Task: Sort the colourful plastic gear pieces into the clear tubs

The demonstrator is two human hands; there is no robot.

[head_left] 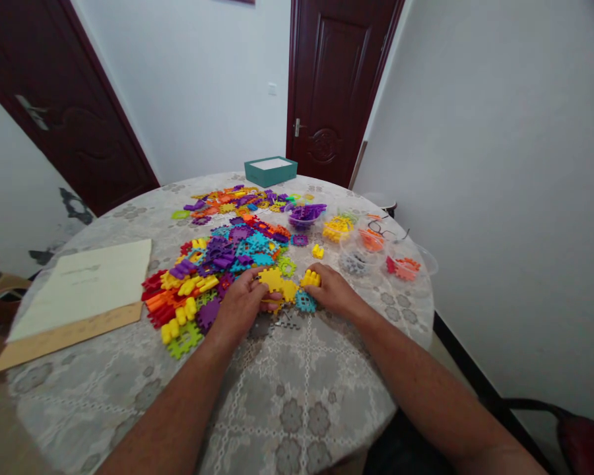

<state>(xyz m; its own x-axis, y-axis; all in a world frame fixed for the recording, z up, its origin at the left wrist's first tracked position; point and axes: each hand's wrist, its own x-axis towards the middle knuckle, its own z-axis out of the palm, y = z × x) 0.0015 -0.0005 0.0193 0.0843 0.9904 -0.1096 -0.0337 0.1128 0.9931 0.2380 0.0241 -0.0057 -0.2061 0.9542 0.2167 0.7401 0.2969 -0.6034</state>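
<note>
My left hand (247, 298) is closed around several yellow gear-shaped plastic pieces (272, 280) near the table's middle. Between finger and thumb, my right hand (329, 288) grips a knobby yellow block (311, 278). Just below that block a light-blue gear piece (305, 301) lies on the cloth. Close to my left hand spreads a heap of interlocking plastic pieces, with purple pieces (219, 254), turquoise pieces (255, 245) and red pieces (153, 285) in it. Another small yellow block (317, 251) lies on its own beyond my right hand.
Clear plastic bowls stand at the right, holding purple pieces (304, 214), yellow pieces (337, 227), orange pieces (372, 239) and grey pieces (354, 262). Eyeglasses (383, 229) rest among them. A green box (270, 173) stands at the back. A paper sheet (82, 284) lies at left.
</note>
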